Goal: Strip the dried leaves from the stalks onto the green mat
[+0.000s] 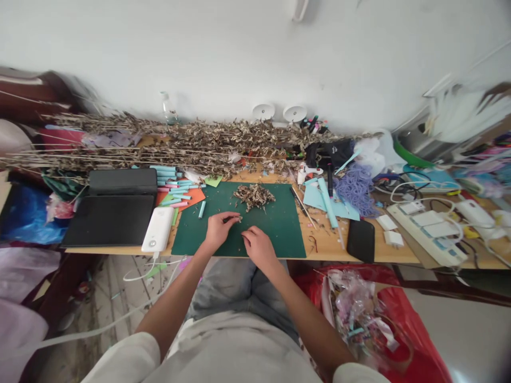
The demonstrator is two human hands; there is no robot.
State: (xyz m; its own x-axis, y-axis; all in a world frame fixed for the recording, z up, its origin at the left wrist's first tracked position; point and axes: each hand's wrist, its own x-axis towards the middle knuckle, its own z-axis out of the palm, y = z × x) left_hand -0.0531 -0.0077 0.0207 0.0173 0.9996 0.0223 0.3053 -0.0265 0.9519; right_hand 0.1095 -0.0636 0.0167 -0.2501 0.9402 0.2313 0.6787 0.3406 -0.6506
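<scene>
Over the green cutting mat (283,229), my left hand (219,230) pinches a small bit of dried leaf (239,218) between thumb and fingertips. My right hand (258,246) is a little to its right and lower, fingers curled and closed; what they hold, if anything, is too small to make out. Just beyond both hands, a heap of crumpled dried leaves (254,197) lies on the mat. A short light-blue paper roll (202,209) rests on the mat left of my left hand.
Long dried stalks (191,143) lie along the back. Left are a black tablet case (109,218), white power bank (158,229) and coloured paper rolls (173,183). Right are a glue gun (308,172), purple yarn (357,189), black phone (361,240) and power strip (427,234).
</scene>
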